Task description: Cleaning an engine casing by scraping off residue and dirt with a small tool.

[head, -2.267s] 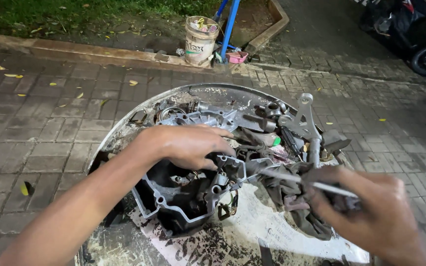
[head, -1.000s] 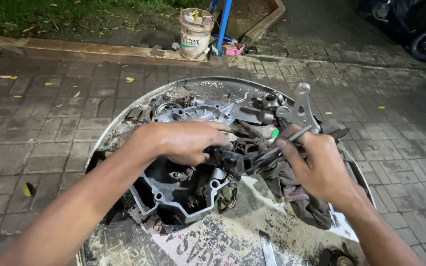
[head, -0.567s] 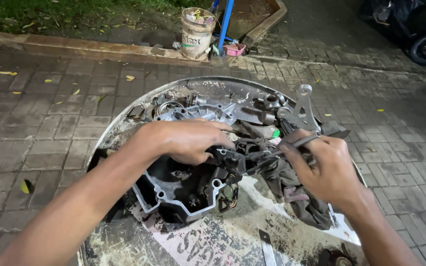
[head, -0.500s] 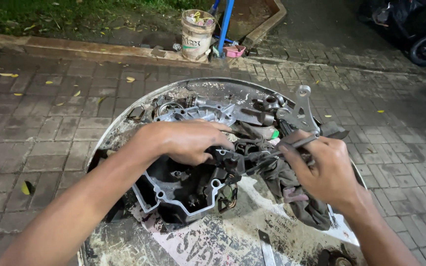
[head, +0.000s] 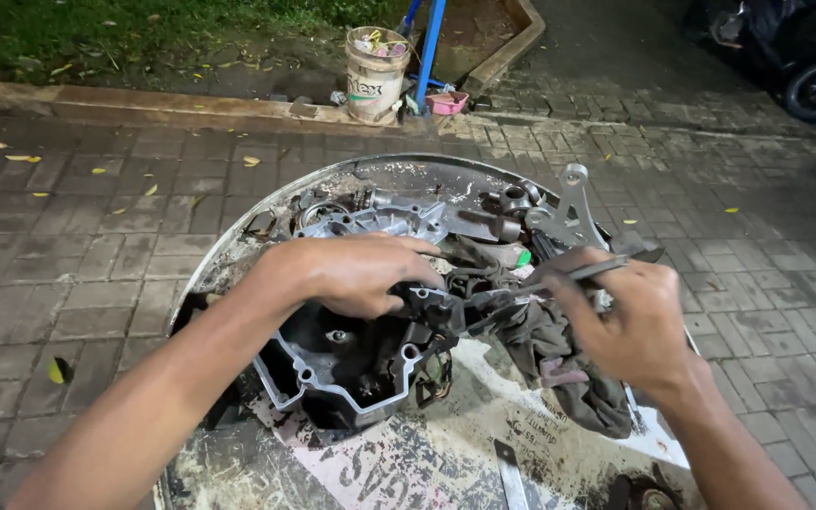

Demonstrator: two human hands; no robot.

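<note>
The left hand (head: 356,274) presses, fingers curled, on the greasy grey cast-metal engine casing (head: 351,364), which lies on a round dirty metal tray (head: 238,255). The right hand (head: 630,321), fingers pinched together, grips a thin metal tool (head: 569,277) whose tip reaches the casing, just above a dark oily rag (head: 559,364).

Engine casing (head: 351,364) on round table (head: 408,175); bucket (head: 375,71) behind.
</note>
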